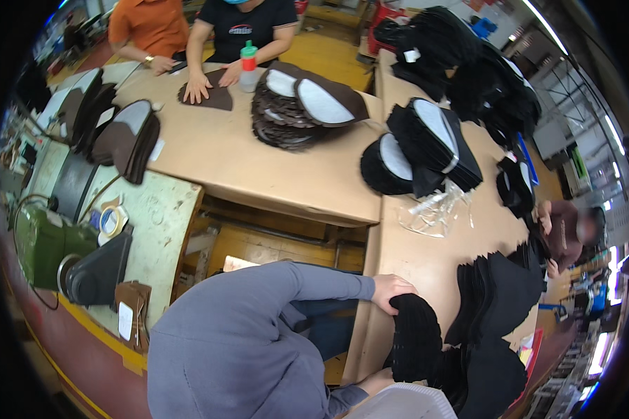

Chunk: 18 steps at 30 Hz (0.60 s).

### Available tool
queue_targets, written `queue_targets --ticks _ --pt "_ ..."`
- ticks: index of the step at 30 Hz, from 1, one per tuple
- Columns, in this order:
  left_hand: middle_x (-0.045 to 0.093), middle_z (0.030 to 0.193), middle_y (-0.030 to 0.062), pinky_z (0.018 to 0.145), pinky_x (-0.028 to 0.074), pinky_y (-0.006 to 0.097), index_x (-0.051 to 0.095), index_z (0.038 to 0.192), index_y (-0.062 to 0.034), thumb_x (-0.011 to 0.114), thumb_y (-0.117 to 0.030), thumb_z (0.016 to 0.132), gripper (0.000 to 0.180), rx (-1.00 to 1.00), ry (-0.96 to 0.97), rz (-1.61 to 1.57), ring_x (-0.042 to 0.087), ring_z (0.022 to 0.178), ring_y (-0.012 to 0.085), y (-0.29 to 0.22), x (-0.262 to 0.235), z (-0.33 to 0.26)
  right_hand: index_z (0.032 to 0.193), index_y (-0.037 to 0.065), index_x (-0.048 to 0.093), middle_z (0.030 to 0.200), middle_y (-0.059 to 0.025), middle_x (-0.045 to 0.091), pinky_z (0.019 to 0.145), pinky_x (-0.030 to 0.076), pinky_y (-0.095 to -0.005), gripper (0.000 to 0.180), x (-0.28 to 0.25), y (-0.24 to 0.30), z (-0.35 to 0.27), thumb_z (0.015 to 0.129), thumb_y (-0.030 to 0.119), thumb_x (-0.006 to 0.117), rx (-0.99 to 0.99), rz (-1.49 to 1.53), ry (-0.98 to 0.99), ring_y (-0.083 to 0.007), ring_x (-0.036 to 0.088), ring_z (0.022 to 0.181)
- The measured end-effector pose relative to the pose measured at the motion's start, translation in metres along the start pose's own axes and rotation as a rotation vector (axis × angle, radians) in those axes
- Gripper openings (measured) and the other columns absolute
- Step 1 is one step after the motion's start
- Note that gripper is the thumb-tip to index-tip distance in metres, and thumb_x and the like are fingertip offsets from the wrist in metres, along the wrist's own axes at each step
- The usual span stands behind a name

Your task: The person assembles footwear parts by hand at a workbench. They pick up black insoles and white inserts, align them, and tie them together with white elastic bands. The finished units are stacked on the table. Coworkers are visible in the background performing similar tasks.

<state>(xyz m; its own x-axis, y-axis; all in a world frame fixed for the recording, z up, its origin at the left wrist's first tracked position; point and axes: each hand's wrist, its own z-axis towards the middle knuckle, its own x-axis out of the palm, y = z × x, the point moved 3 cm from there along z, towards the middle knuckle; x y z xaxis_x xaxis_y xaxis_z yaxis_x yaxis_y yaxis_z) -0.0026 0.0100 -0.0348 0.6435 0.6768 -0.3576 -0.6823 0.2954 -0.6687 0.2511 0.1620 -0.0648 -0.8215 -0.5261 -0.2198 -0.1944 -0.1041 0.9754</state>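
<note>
Floppy black stack, grip at edge

Left hand (391, 288) is closed over the top edge of the black fabric stack (416, 335) at table (426, 258) corner. Right hand (374, 380) mostly hidden underneath, grip can't tell. Pieces look soft, light, prob. slidey; pinch whole edge, support from below.

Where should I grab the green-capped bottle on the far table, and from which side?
Take the green-capped bottle round its pale body below the cap, coming from the side. It stands upright, a co-worker's hand sits at its left, and dark brown pieces crowd its right, so probably approach from the near side.
</note>
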Motion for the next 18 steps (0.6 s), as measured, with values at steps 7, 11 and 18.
queue_targets --ticks 7,11,18 --pt "0.064 0.101 0.0172 0.082 0.050 0.044 0.056 0.114 -0.0002 0.078 -0.032 0.061 0.065 0.044 -0.054 0.004 0.063 0.095 0.0371 -0.002 0.011 0.004 0.122 0.006 0.056 0.118 -0.0114 0.060 0.101 0.041 -0.0448 0.044 -0.024 -0.004 0.005 0.090 0.036 0.060 0.105 0.021 0.061 -0.0244 0.054 0.114" --pt "0.065 0.101 0.0166 0.081 0.051 0.043 0.057 0.114 -0.0005 0.079 -0.035 0.062 0.066 0.038 -0.110 0.047 0.063 0.094 0.0359 0.005 0.017 -0.001 0.124 0.006 0.055 0.121 -0.0126 0.059 0.103 0.039 -0.0470 0.048 -0.043 -0.002 0.020 0.089 0.038 0.061 0.179 0.044 0.100 -0.0259 0.053 0.116" --pt "0.064 0.105 0.0161 0.083 0.051 0.043 0.057 0.116 -0.0025 0.078 -0.035 0.061 0.067 0.005 -0.059 0.018 0.063 0.097 0.0357 0.005 0.014 -0.002 0.128 0.006 0.053 0.125 -0.0146 0.058 0.106 0.036 -0.0509 0.054 -0.155 -0.009 0.046 0.088 0.041 0.063 0.639 0.494 0.036 -0.0284 0.050 0.121"
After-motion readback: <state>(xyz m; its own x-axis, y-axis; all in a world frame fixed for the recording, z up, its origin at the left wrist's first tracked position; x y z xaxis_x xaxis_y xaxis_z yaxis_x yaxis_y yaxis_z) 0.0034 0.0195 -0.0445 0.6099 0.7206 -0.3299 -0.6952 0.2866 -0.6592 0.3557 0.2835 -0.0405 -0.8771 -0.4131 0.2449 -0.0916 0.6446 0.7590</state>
